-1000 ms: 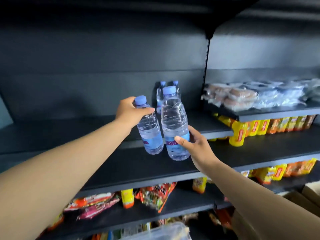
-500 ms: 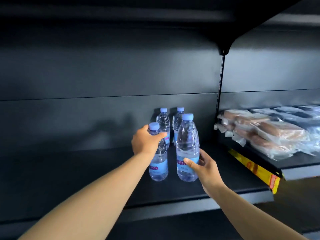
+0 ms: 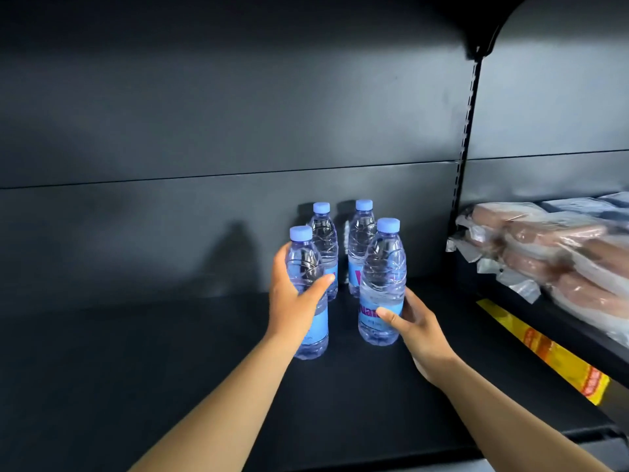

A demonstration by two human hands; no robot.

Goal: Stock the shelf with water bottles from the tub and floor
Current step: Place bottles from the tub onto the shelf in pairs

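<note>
Two clear water bottles with blue caps stand upright at the front of a dark shelf point(image 3: 170, 386). My left hand point(image 3: 292, 301) grips the left front bottle point(image 3: 308, 277) around its middle. My right hand point(image 3: 413, 321) holds the right front bottle point(image 3: 383, 277) low on its blue label. Both bottles rest on the shelf surface. Behind them two more bottles stand against the back panel, one on the left point(image 3: 325, 240) and one on the right point(image 3: 359, 243).
A slotted upright post point(image 3: 468, 158) divides this bay from the one to the right. There, a higher shelf holds wrapped sausage packs point(image 3: 551, 257) above a yellow price strip point(image 3: 544, 349). Bare shelf surface extends to the left of the bottles.
Both hands carried their bottles from the air onto the shelf, setting them down in front of the two back bottles. My view moved closer and higher.
</note>
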